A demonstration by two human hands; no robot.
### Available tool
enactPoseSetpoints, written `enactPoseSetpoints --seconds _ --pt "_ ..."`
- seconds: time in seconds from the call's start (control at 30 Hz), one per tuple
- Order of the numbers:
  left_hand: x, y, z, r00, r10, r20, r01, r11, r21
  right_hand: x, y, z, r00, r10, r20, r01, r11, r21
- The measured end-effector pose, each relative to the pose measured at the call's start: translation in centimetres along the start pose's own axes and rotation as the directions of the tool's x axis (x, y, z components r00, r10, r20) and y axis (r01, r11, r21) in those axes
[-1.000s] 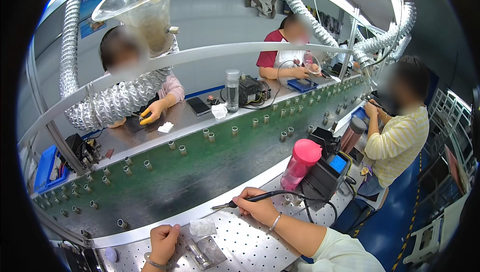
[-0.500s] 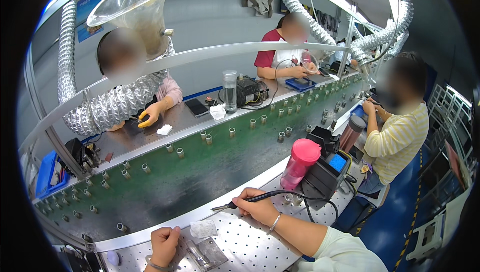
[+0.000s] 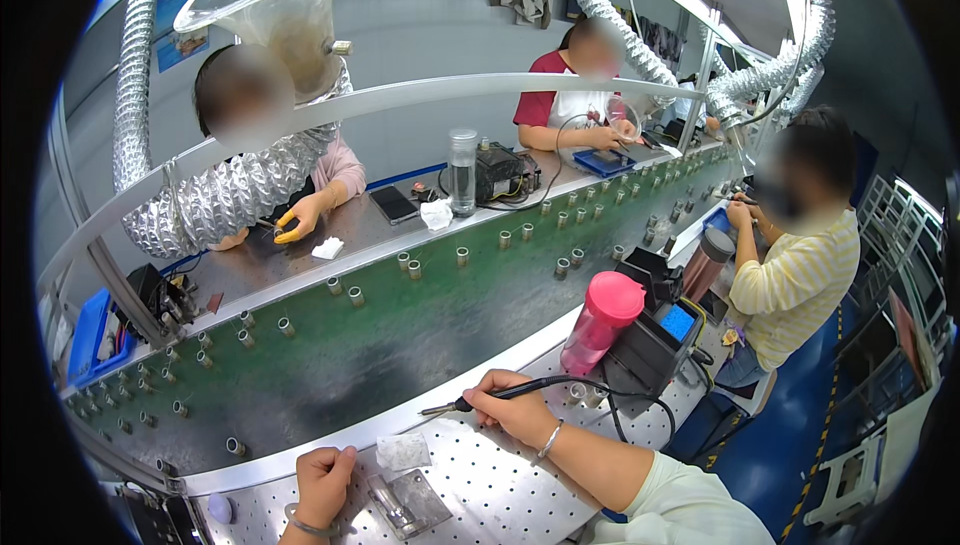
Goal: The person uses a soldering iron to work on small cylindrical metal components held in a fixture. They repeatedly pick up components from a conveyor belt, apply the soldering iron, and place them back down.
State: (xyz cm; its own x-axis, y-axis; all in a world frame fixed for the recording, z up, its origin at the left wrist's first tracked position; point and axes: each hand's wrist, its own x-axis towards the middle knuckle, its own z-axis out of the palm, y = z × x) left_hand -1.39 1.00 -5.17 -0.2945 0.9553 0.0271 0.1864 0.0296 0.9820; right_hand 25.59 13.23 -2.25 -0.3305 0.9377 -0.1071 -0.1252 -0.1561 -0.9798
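Note:
My right hand (image 3: 507, 408) grips a black-handled soldering iron (image 3: 512, 391), its bare metal tip pointing left above the perforated metal worktop (image 3: 500, 480). Left of it, my left hand (image 3: 323, 486) is closed in a loose fist, thumb uppermost; whatever its curled fingers hold is hidden. Between and below the hands lies a flat metal plate (image 3: 428, 505) with a shiny cylindrical piece (image 3: 398, 512) on it. A folded white pad (image 3: 403, 452) rests just beyond the plate, close to my left thumb.
A green conveyor belt (image 3: 420, 330) carries many small metal cylinders past my bench. To my right stand a pink bottle (image 3: 602, 323) and a black soldering station (image 3: 655, 350). Co-workers sit across the belt and at right. A silver duct (image 3: 235, 195) hangs far left.
The metal cylinders on the belt have shifted slightly left. My left fist has risen a little, its thumb more upright. My right hand keeps the soldering iron in nearly the same place.

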Motion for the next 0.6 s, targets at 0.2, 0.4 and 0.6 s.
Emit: enactPoseSetpoints --seconds 0.2,0.4,0.6 --pt "0.1 0.6 0.3 1.000 0.007 0.001 -0.007 1.000 0.028 0.1 0.2 -0.3 1.000 0.003 0.000 -0.003 1.000 -0.010" --pt "0.0 0.5 0.1 1.000 0.011 0.004 -0.011 0.999 0.053 0.1 0.4 -0.3 1.000 -0.016 0.026 0.016 1.000 0.011" --pt "0.0 0.8 0.1 1.000 -0.008 -0.005 0.008 0.999 0.050 0.2 0.2 -0.1 1.000 0.002 0.009 -0.002 1.000 -0.008"
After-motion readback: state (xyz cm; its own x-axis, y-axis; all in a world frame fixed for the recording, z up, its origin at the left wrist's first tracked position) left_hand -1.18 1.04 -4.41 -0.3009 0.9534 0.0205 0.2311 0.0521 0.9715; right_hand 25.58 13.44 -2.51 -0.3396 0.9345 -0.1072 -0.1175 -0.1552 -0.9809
